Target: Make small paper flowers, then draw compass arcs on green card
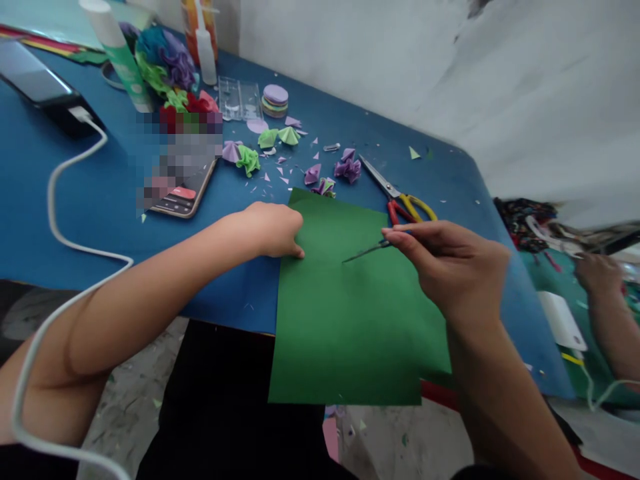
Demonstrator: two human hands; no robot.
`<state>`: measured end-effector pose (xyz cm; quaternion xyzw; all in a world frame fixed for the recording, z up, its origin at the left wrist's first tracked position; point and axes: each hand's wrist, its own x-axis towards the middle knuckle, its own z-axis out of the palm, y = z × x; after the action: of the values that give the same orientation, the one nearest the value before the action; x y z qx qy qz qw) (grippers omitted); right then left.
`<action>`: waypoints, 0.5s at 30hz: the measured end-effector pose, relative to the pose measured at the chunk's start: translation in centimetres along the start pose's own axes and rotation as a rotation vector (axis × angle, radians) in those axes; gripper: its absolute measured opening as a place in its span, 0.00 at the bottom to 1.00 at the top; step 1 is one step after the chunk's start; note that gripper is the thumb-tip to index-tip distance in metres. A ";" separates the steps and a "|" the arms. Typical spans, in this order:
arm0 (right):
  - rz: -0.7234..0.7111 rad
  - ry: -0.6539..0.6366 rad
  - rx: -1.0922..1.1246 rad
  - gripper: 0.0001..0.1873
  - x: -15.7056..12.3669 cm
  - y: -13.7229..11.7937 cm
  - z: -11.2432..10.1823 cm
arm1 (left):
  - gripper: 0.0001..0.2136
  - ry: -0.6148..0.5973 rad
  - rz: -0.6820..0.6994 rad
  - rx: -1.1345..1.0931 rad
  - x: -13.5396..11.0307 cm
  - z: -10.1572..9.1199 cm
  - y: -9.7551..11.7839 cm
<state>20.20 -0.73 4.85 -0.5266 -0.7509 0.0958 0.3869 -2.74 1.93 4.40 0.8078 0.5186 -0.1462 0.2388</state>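
A green paper sheet (350, 313) lies over the near edge of the blue table (100, 200), its lower half hanging past the rim. My left hand (273, 229) rests with curled fingers on the sheet's left edge, pressing it down. My right hand (445, 263) is closed in a pinch round a thin dark tool with a blue grip (367, 251), whose tip points left over the middle of the sheet. Scissors with red and yellow handles (397, 192) lie shut on the table just beyond the right hand.
Small folded purple and green paper pieces (320, 170) and scraps litter the table behind the sheet. A phone (183, 193) lies left, a second phone (37, 83) with a white cable (60, 220) farther left. Glue bottles (120, 57) and paper circles (275, 100) stand behind. Another person's hand (600, 273) is at right.
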 end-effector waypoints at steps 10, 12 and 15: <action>-0.364 -0.444 0.259 0.08 0.7 -1.2 1.1 | 0.19 0.010 0.028 -0.009 -0.2 -0.2 0.0; -0.387 -0.504 0.358 0.08 0.5 -0.5 0.8 | 0.19 0.014 0.034 -0.009 -0.2 -0.1 0.0; -0.295 -0.468 0.511 0.06 0.3 1.0 0.5 | 0.18 0.018 0.028 0.001 0.0 0.0 0.0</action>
<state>20.53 0.09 4.08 -0.2632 -0.8386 0.3409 0.3334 -2.78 1.91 4.44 0.8165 0.5093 -0.1358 0.2355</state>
